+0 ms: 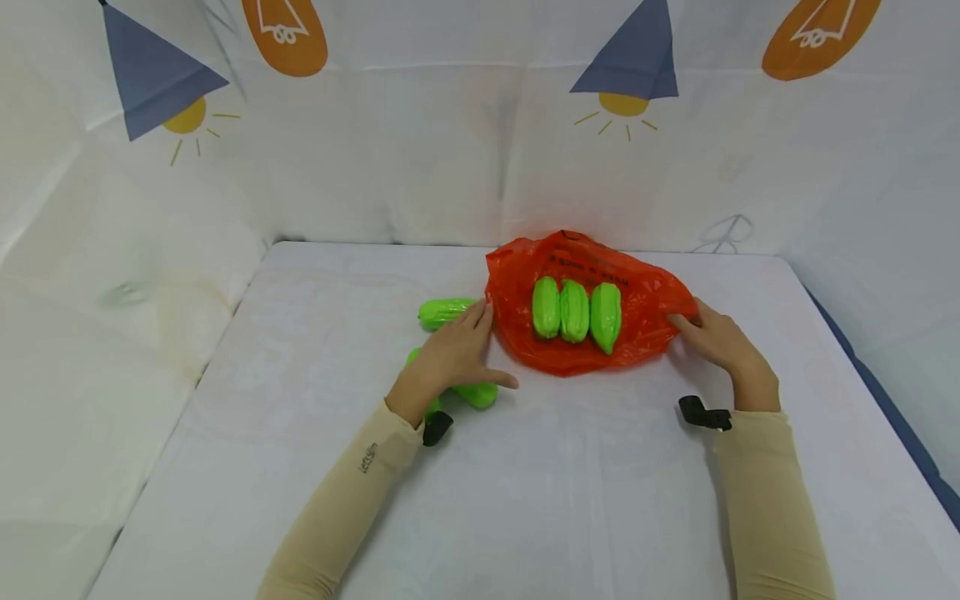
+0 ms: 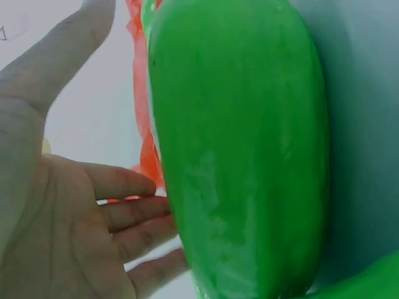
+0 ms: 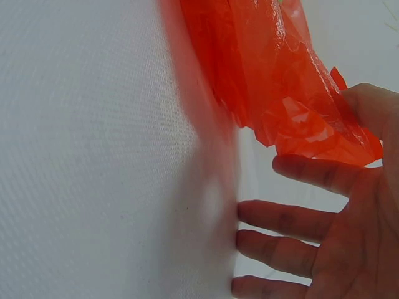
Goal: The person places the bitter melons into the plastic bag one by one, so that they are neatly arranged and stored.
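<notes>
A red plastic bag (image 1: 517, 337) lies spread flat toward the back of the table, with three glossy green, ribbed, gourd-shaped pieces (image 1: 574, 312) side by side on it. My right hand (image 1: 722, 340) pinches the bag's right edge between thumb and index finger. In the right wrist view the other fingers of this hand (image 3: 349, 230) are straight below the bag (image 3: 268, 75). My left hand (image 1: 452, 352) has its fingers extended, fingertips right at the bag's left edge, thumb apart. Under and beside it lie more green pieces (image 1: 480, 395), partly hidden; one green piece (image 2: 243, 143) fills the left wrist view.
Another green piece (image 1: 442, 313) lies just beyond the left hand. The table (image 1: 540, 483) has a white cover, and a white printed sheet (image 1: 442, 150) hangs behind its back edge. Dark straps (image 1: 703, 413) with small devices sit at both wrists.
</notes>
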`<state>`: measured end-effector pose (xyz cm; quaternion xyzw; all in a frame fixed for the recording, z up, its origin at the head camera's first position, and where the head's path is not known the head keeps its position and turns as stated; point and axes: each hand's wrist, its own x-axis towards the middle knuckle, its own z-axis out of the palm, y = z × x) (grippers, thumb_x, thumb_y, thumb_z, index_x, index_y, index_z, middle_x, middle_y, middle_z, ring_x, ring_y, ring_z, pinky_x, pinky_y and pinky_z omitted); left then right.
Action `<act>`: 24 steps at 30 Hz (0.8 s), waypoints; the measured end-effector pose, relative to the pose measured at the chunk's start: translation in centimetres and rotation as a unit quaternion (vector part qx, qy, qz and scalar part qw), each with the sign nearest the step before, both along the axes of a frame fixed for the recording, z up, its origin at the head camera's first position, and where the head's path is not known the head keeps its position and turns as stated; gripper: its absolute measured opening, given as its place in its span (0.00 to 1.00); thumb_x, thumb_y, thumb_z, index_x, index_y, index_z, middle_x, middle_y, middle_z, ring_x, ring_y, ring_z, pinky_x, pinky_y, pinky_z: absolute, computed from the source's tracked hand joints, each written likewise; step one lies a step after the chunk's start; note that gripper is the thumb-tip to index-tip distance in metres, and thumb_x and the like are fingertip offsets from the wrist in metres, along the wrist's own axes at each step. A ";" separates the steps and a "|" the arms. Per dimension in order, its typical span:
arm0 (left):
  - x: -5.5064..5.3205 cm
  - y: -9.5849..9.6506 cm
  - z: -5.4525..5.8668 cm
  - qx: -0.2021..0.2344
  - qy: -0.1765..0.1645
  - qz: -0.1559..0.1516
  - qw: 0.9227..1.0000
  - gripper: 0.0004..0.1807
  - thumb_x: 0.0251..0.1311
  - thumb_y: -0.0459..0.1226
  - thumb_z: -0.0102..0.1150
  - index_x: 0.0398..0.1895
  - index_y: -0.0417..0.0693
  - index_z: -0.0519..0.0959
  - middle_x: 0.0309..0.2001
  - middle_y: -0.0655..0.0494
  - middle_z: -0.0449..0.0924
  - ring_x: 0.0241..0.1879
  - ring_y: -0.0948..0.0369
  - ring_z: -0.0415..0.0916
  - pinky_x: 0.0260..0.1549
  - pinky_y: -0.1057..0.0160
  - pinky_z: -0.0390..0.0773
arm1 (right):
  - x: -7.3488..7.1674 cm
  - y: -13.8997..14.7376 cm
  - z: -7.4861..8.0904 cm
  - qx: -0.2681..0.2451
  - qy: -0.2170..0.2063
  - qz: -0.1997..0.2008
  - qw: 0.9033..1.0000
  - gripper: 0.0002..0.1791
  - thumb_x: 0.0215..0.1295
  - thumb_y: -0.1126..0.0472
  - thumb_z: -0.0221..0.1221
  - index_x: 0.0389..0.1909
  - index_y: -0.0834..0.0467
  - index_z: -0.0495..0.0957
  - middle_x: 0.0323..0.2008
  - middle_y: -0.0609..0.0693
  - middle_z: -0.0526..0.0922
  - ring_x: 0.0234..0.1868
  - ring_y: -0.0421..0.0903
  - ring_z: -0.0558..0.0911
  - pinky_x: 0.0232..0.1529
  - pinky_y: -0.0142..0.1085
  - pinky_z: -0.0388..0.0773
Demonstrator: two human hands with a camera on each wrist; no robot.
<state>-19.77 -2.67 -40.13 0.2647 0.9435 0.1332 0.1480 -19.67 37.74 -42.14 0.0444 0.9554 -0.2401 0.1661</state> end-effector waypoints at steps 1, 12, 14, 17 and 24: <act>0.0 -0.1 0.0 -0.003 -0.005 0.002 1.000 0.70 0.46 0.69 0.64 0.78 0.39 0.38 0.80 0.46 0.37 0.78 0.51 0.40 0.75 0.53 0.52 | 0.0 0.0 0.0 0.001 0.000 0.000 1.000 0.48 0.71 0.30 0.33 0.78 0.61 0.38 0.70 0.74 0.57 0.66 0.73 0.60 0.61 0.72 0.59; -0.5 -0.8 0.0 0.005 -0.043 0.027 0.999 0.69 0.45 0.66 0.68 0.78 0.40 0.41 0.79 0.43 0.34 0.79 0.49 0.33 0.75 0.52 0.51 | 0.2 -0.3 0.2 0.001 -0.003 -0.005 1.000 0.48 0.71 0.30 0.33 0.78 0.59 0.37 0.70 0.74 0.56 0.66 0.73 0.60 0.61 0.72 0.59; -0.6 -0.7 -0.5 0.021 -0.047 0.018 0.999 0.70 0.44 0.65 0.69 0.78 0.40 0.39 0.79 0.43 0.30 0.79 0.49 0.27 0.75 0.52 0.50 | 0.2 -0.3 0.2 0.002 -0.003 -0.005 1.000 0.47 0.71 0.30 0.33 0.78 0.59 0.37 0.70 0.74 0.56 0.66 0.74 0.60 0.61 0.72 0.59; -0.9 -0.5 -1.5 0.031 -0.034 0.004 0.999 0.72 0.43 0.66 0.69 0.78 0.39 0.37 0.79 0.42 0.26 0.78 0.49 0.21 0.74 0.53 0.51 | 0.2 -0.2 0.2 0.004 -0.004 -0.004 1.000 0.47 0.72 0.31 0.32 0.78 0.60 0.37 0.70 0.74 0.56 0.66 0.74 0.60 0.61 0.72 0.59; -1.2 -0.4 -2.2 0.034 -0.035 -0.008 0.999 0.76 0.40 0.69 0.68 0.78 0.40 0.32 0.78 0.44 0.21 0.77 0.50 0.15 0.74 0.53 0.53 | 0.1 -0.3 0.2 0.004 -0.006 -0.006 1.000 0.48 0.72 0.31 0.32 0.77 0.62 0.39 0.69 0.75 0.57 0.65 0.74 0.60 0.60 0.73 0.60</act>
